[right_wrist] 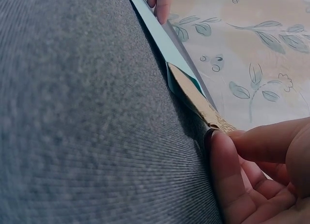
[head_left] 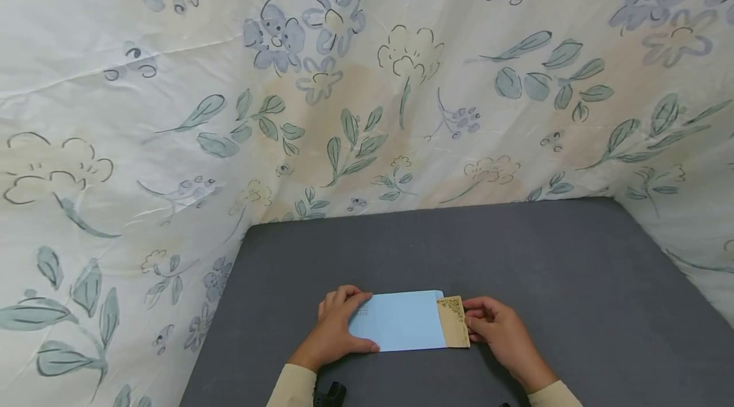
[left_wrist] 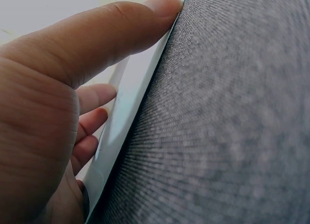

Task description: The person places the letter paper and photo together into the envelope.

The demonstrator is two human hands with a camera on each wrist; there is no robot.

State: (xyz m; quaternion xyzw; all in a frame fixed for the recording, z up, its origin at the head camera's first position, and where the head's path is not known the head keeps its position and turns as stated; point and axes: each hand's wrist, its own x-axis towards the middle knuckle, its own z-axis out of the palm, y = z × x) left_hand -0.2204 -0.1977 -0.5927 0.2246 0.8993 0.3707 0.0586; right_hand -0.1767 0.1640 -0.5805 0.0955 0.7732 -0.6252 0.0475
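Note:
A light blue envelope lies flat on the dark grey table, its open end to the right. Out of that end sticks a gold card with an ornate pattern along its upper right corner; the rest of it is hidden inside. My left hand holds the envelope's left part, thumb on the near edge and fingers at the far edge. The right hand pinches the card's outer end between thumb and fingers. In the right wrist view the envelope's mouth gapes slightly around the card.
The dark grey table stretches behind and to both sides of the hands. Floral cloth hangs behind it and along its left and right. A small black object shows by the left sleeve at the bottom edge.

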